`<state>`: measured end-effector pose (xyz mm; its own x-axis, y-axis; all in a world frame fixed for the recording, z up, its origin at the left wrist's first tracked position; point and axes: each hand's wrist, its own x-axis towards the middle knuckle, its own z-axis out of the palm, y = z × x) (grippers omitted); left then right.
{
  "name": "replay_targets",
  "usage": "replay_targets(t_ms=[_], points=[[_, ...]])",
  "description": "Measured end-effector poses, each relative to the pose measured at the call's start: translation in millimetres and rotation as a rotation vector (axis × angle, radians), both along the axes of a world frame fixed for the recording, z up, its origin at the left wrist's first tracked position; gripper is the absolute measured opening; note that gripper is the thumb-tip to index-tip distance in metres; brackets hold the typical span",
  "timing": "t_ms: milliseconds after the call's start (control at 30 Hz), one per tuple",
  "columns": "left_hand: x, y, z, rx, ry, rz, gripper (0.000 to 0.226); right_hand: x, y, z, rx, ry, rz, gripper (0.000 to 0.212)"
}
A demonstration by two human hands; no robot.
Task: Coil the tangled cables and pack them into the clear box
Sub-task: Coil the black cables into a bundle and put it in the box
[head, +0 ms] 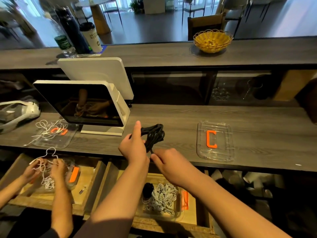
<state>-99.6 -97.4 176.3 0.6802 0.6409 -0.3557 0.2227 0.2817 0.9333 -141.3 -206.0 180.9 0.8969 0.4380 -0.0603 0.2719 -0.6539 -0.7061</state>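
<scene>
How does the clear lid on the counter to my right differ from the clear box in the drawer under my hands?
The clear lid lies on the counter holding nothing; the clear box sits lower, in the open drawer, and holds coiled white cables plus a black bundle. The lid's orange C marker faces up, fully visible; the box's orange marker shows only as a strip on its right side. Both are transparent plastic with orange markings.

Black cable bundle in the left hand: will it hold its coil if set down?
Probably not: the black cable bundle looks floppy, its loops uneven and untied. The left hand grips it; the right hand pinches its tail.
</scene>
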Motion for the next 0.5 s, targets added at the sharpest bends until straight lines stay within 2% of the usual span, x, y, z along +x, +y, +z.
replay_targets(t_ms=[67,133,233,333,400,500], points=[[-1,3,-1,0.222,-0.057,-0.021,0.054,-1,0,5,-0.056,-0.022,0.024,0.028],[2,8,-3,0.354,-0.124,-0.042,0.061,-2,-4,12,-0.078,-0.019,0.041,0.027],[6,15,-7,0.600,-0.175,-0.146,0.055,0,-13,31,-0.082,-0.049,0.035,0.025],[7,15,-6,0.803,-0.137,-0.408,0.047,10,-25,44,-0.174,-0.152,0.032,0.024],[8,11,1,0.814,-0.072,-0.618,0.049,17,-35,47,-0.152,-0.226,0.015,0.021],[7,8,11,0.683,0.033,-0.892,0.054,30,-52,42,-0.034,-0.247,0.012,0.022]])
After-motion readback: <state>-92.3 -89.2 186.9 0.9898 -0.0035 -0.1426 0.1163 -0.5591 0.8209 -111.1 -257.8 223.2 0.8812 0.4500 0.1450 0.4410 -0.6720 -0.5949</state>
